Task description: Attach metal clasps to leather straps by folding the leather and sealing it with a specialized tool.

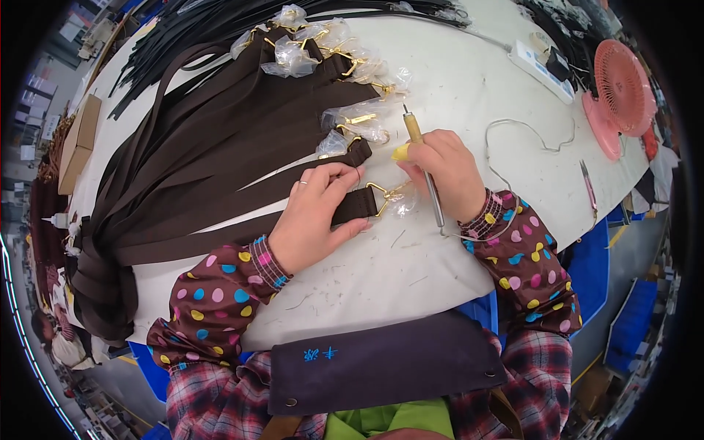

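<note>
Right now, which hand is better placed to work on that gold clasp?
Probably the right hand: it holds the pen-like tool right beside the gold clasp. The left hand pins the brown strap.

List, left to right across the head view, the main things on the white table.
Flat cardboard box → dark brown fabric straps → left hand → right hand holding a yellow-handled tool → white power strip → pink desk fan.

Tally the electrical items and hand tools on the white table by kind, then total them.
Pink round desk fan: 1
White power strip: 1
Yellow-handled corded tool in the right hand: 1
Slim metal tool lying near the table edge: 1
Total: 4
</note>
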Demonstrator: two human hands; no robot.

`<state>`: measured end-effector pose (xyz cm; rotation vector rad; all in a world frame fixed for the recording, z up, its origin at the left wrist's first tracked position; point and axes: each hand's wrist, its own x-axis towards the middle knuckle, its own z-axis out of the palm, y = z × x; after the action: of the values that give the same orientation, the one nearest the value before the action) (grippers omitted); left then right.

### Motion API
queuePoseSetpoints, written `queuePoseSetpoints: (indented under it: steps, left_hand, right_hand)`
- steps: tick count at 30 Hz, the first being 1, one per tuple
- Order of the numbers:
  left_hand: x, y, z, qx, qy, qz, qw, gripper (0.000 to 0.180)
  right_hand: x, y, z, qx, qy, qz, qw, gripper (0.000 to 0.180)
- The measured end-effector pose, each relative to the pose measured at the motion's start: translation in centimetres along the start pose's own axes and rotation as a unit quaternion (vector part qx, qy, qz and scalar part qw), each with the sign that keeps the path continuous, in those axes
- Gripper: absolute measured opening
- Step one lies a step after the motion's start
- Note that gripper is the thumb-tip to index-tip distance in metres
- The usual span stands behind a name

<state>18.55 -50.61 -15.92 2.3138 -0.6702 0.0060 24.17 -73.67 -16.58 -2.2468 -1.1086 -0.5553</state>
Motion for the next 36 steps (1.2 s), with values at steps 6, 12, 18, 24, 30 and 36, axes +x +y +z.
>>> queuePoseSetpoints:
  steps: [6, 12, 18, 24, 30, 36]
  left_hand:
    - [1.2, -2.2, -1.4, 0.025, 0.117, -0.044, 0.992, 0.023]
    - [1.8, -1.4, -3.1, 0.229, 0.044, 0.043, 0.971, 0.021]
    - [0.6, 0.1, -5.5, 0.311, -0.036, 0.089, 0.946, 0.018]
    - [2.1, -2.6, -5.7, -0.051, -0.107, 0.069, 0.990, 0.032]
    - [2.7, -5.3, -4.6, -0.290, -0.218, -0.075, 0.929, 0.045]
    - [5.2, -6.0, -4.4, -0.156, -0.108, -0.044, 0.981, 0.039]
  right_hand:
    - [-0.3, -1.3, -1.0, 0.042, 0.039, 0.023, 0.998, 0.025]
    - [-0.5, -1.2, -1.1, 0.070, 0.046, 0.015, 0.996, 0.026]
    - [-0.2, -1.5, -2.8, 0.056, 0.092, -0.005, 0.994, 0.030]
    - [-0.3, -2.4, -3.4, 0.135, 0.130, 0.053, 0.981, 0.025]
    - [-0.5, -1.9, -1.9, 0.115, 0.077, 0.071, 0.988, 0.025]
    - [0.1, -0.2, -0.3, 0.059, 0.062, 0.136, 0.987, 0.021]
